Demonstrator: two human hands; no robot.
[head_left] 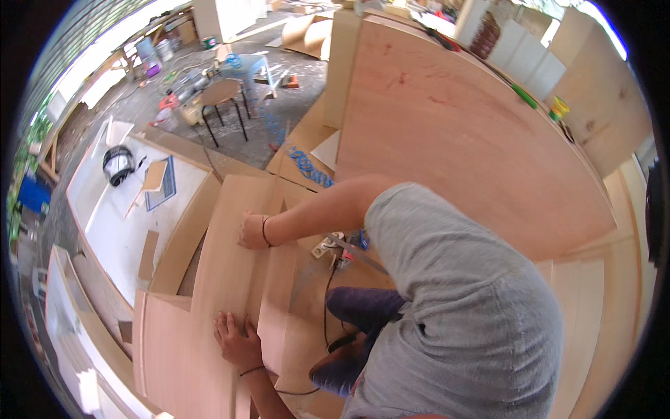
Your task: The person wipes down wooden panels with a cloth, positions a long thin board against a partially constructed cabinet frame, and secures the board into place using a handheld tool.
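A long pale wood-grain board [227, 258] lies in front of me with both hands on it. Lower in the view, my left hand [239, 343] rests flat on the board, fingers spread. Farther up the board is my right hand [255, 231], its fingers curled against the surface. Whatever those fingers may hold is hidden beneath the hand. A narrower wooden strip [274, 297] runs alongside the board, close to my knees. Beyond the left hand lies another wide wood-grain panel [164, 339].
A large upright wooden panel [447, 133] stands to my right. Beside my knees is a white power strip [326, 246] with cables. A coiled blue air hose [307, 167] lies farther off. A white-lined cabinet carcass [125, 216] holds loose scraps. A round stool [222, 93] stands behind.
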